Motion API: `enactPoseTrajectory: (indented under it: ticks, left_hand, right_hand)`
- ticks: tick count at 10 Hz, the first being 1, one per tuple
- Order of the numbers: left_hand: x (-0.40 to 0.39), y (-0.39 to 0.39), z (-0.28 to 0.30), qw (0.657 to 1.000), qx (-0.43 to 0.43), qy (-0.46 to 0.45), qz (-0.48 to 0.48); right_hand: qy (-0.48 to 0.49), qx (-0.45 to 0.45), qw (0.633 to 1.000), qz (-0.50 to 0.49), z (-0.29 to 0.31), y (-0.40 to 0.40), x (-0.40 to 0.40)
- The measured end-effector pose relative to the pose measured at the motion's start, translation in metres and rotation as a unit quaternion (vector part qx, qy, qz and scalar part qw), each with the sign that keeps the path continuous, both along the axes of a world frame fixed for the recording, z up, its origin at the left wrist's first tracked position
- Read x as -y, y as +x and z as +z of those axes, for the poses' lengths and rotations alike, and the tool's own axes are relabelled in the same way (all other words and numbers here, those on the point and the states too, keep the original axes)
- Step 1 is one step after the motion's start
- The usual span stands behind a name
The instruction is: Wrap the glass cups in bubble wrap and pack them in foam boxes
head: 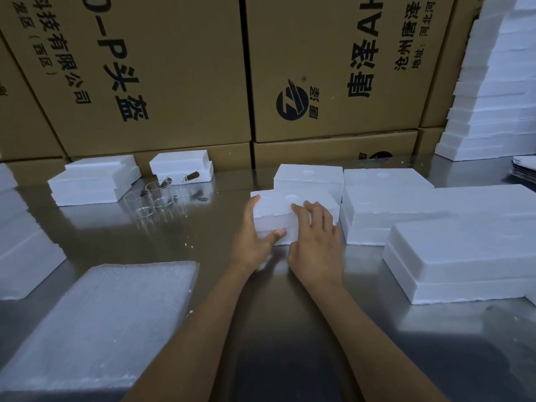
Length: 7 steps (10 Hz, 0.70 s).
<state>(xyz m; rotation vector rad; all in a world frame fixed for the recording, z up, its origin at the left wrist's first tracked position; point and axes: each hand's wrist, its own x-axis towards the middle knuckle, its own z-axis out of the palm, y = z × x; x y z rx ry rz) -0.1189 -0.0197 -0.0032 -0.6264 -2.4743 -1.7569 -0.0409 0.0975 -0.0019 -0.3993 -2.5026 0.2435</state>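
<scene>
Foam box (285, 216) sits mid-table on the steel table (226, 300), both hands on it. Head view, the only one: left hand (255, 239) grips the box's near-left corner, thumb across the front face, fingers up the side. Right hand (317, 242) lies over the top w/ fingers spread, pressing down. Box looks closed, so prob. being seated or slid toward the packed boxes (435, 221) at right. Glass cups (156, 198) stand bare, well apart at left; bubble wrap (110, 320) stack lies near-left. To do it well: press evenly, no pinching edges, since foam crumbles.
</scene>
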Motion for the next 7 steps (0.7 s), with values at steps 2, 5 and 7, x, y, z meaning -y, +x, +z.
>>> enactPoseTrajectory:
  ticks: [2,5,7]
  left_hand:
    - [-0.007,-0.007,-0.003,1.000,0.003,-0.023,0.012]
    - [-0.001,0.050,-0.007,0.989,0.002,-0.105,0.100]
    - [0.019,0.090,-0.015,0.975,-0.052,-0.209,0.057]
  right_hand:
    - [-0.008,0.019,1.000,-0.002,0.000,-0.008,-0.004]
    - [-0.127,-0.039,0.986,0.097,0.003,0.033,0.009]
    - [-0.190,-0.267,0.929,0.173,0.073,0.122,-0.021]
